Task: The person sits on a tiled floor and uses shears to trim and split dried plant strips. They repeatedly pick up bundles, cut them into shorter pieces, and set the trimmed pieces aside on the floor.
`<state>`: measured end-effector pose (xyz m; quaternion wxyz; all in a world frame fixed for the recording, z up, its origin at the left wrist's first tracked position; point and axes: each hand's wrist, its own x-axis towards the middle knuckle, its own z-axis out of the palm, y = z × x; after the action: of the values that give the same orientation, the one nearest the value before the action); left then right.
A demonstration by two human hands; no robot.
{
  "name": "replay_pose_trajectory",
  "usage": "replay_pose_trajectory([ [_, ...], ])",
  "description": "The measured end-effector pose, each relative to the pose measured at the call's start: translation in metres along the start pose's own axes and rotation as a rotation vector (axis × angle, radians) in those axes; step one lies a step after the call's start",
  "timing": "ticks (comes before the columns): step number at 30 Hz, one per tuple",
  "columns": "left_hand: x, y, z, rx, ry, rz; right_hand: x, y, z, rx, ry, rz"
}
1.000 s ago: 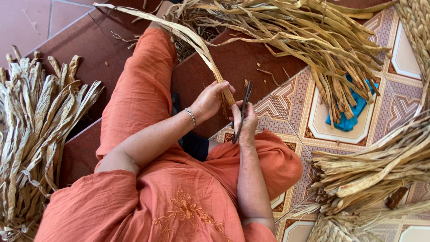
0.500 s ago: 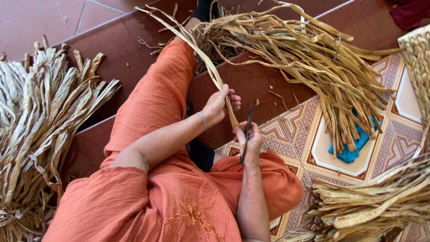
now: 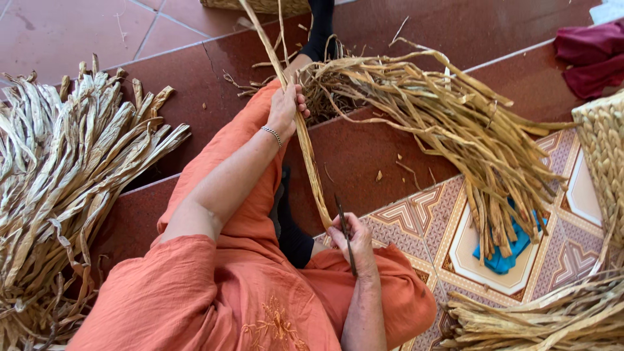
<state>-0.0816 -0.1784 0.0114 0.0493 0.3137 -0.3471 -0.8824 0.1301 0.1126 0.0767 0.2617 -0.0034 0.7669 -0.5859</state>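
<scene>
I sit on the floor in orange clothes with one leg stretched out. My left hand [image 3: 286, 108], with a bracelet on the wrist, grips a long dried plant stalk [image 3: 310, 162] partway up its length. My right hand [image 3: 351, 244] pinches the stalk's lower end and also holds a thin dark blade [image 3: 345, 231]. The stalk runs taut between both hands and continues up past the top of the view.
A big heap of dried stalks [image 3: 62, 175] lies on the left. Another bundle [image 3: 455, 123] lies on the right over a blue cloth [image 3: 504, 253]. More stalks [image 3: 546, 315] at bottom right, a woven basket [image 3: 604, 149] at the right edge, dark red cloth [image 3: 588, 55] top right.
My left hand has slid up along the stalk, away from my right hand, so the hands are now far apart. The view has tilted down and nearer.
</scene>
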Motion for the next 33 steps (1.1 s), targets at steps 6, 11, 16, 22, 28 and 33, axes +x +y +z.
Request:
replay_pose_trajectory([
  [6,0.016,0.039,0.024,0.095,-0.052,0.07,-0.003,0.003,0.005,-0.15,-0.056,0.002],
  [11,0.0,0.057,0.043,0.197,-0.316,0.139,-0.003,-0.006,0.012,-0.113,-0.133,0.069],
  [16,-0.035,0.049,0.065,0.428,-0.429,0.212,-0.003,-0.017,0.01,-0.327,-0.029,0.036],
  [22,-0.076,0.037,0.068,0.695,-0.637,0.111,0.005,-0.007,-0.014,-0.247,0.301,-0.013],
  [28,-0.098,0.012,0.066,0.785,-0.799,0.154,0.006,-0.022,-0.027,-0.299,0.563,-0.217],
  [33,-0.115,0.002,0.062,0.942,-0.851,0.151,0.005,-0.065,-0.036,-0.578,0.689,-0.406],
])
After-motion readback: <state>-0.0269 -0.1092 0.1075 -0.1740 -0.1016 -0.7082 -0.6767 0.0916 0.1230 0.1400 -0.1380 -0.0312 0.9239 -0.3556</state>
